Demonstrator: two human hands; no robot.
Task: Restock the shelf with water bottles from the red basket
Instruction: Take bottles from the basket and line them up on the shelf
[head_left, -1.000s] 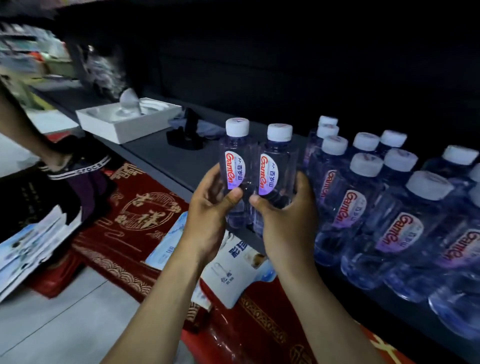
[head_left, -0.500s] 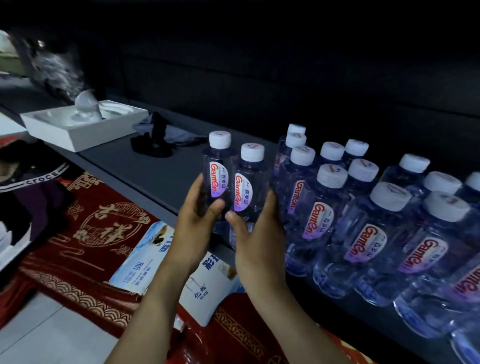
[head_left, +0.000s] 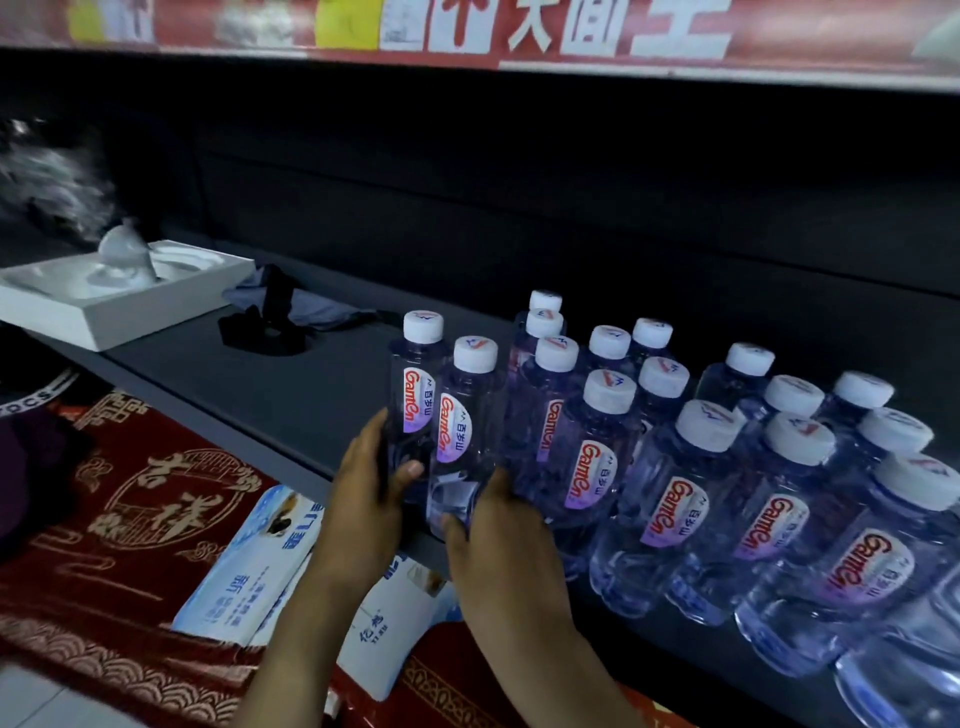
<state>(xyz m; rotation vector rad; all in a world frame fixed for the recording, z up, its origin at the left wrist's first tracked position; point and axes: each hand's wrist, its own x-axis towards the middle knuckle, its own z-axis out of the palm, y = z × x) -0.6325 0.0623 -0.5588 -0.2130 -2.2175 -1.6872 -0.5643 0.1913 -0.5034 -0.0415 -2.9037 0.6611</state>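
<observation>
Water bottles (head_left: 460, 467), two with white caps, are being held upright side by side at the front edge of the dark shelf (head_left: 291, 400). The left hand (head_left: 369, 493) is gripping the farther bottle (head_left: 418, 395), thumb across its front, while the right hand (head_left: 498, 540) is curling its fingers round the base of the nearer bottle (head_left: 467, 415). Below them, blue-and-white packs (head_left: 244, 571) are lying on a red patterned cloth (head_left: 130, 499). Just to the right, rows of stocked bottles (head_left: 691, 467) are filling the shelf. Farther left, a black object (head_left: 265, 332) and a white box (head_left: 104, 306) are sitting on it, beneath a red banner (head_left: 519, 31).
</observation>
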